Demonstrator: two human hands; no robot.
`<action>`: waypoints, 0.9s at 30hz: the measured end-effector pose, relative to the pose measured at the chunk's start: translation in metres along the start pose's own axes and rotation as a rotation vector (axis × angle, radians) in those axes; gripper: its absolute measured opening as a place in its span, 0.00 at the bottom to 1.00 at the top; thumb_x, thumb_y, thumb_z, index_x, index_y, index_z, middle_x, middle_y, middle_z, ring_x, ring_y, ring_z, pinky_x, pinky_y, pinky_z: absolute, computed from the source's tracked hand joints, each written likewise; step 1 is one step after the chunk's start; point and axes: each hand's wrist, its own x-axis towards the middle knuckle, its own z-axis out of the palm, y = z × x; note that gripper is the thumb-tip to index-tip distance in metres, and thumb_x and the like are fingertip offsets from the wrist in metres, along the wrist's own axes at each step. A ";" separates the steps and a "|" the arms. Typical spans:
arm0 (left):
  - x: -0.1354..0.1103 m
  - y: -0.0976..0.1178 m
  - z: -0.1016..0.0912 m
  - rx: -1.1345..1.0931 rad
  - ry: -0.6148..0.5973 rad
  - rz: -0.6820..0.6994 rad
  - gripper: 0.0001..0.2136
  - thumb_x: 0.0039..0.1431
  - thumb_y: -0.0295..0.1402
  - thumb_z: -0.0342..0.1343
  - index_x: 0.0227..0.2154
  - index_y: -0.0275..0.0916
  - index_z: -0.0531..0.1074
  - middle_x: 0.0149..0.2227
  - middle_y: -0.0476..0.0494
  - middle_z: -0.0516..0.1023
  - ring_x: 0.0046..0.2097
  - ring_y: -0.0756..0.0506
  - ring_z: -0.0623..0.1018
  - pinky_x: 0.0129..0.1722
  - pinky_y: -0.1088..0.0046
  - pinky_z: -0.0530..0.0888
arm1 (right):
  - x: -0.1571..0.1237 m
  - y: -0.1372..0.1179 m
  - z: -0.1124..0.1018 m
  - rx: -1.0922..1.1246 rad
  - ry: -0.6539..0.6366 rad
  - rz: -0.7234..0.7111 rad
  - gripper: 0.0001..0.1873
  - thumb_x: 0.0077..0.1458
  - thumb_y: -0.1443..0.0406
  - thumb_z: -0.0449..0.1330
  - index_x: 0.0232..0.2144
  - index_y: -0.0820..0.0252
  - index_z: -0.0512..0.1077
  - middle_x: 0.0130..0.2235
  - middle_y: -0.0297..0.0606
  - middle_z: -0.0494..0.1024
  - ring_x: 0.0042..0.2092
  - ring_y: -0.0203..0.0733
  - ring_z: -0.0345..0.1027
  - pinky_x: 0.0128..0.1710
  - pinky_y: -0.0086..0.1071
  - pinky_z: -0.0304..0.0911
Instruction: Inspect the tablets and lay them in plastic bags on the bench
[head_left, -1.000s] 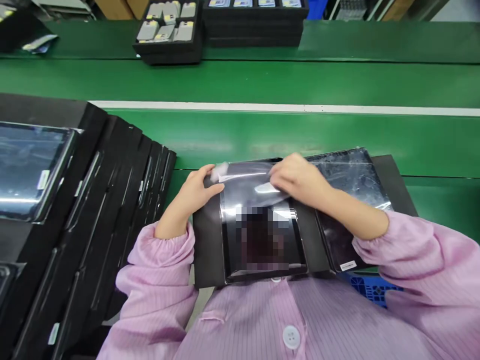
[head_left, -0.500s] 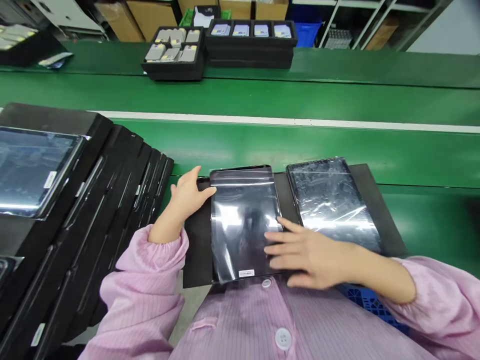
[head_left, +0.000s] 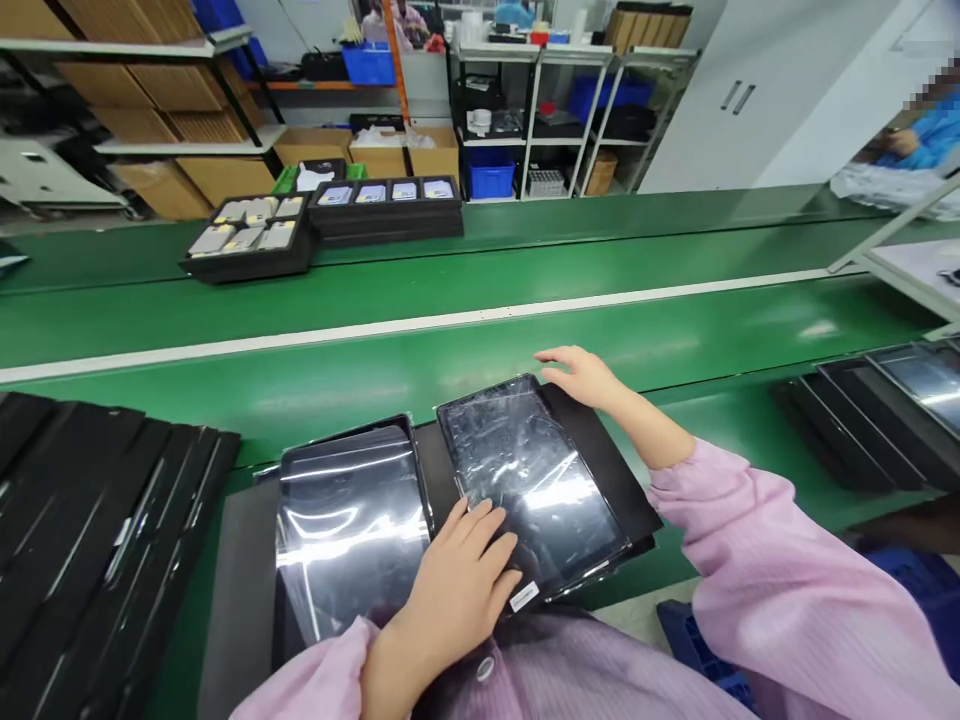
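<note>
Two dark, glossy tablet-like panels with clear film lie side by side in front of me on thin black boards. My left hand (head_left: pixel 469 565) rests palm down with fingers spread on the lower left part of the right panel (head_left: pixel 532 470), close to its white label (head_left: pixel 524 597). Past that panel's far right corner, my right hand (head_left: pixel 581 375) hovers with fingers slightly apart near the top of the black board (head_left: pixel 600 445). The left panel (head_left: pixel 352 510) has lifted, wrinkled-looking film, and my left forearm partly covers its lower end.
Stacked black trays (head_left: pixel 75 520) holding panels stand at the left, and another stack (head_left: pixel 847 430) is at the right. Across the green bench (head_left: pixel 300 385) sit black boxes (head_left: pixel 390 220) of small packets. Shelves (head_left: pixel 525 140) stand behind; a person in blue (head_left: pixel 922 140) is at far right.
The view has swung right and up. My left hand has moved from the left panel's edge onto the right panel; my right hand has moved from the left panel to the right panel's far corner.
</note>
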 end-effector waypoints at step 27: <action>0.021 -0.056 -0.014 -0.532 0.047 -0.564 0.33 0.61 0.36 0.42 0.62 0.46 0.28 0.55 0.37 0.66 0.57 0.42 0.64 0.53 0.55 0.65 | -0.116 0.026 -0.006 0.099 -0.228 -0.823 0.20 0.58 0.75 0.45 0.50 0.61 0.65 0.51 0.39 0.70 0.60 0.40 0.49 0.60 0.47 0.46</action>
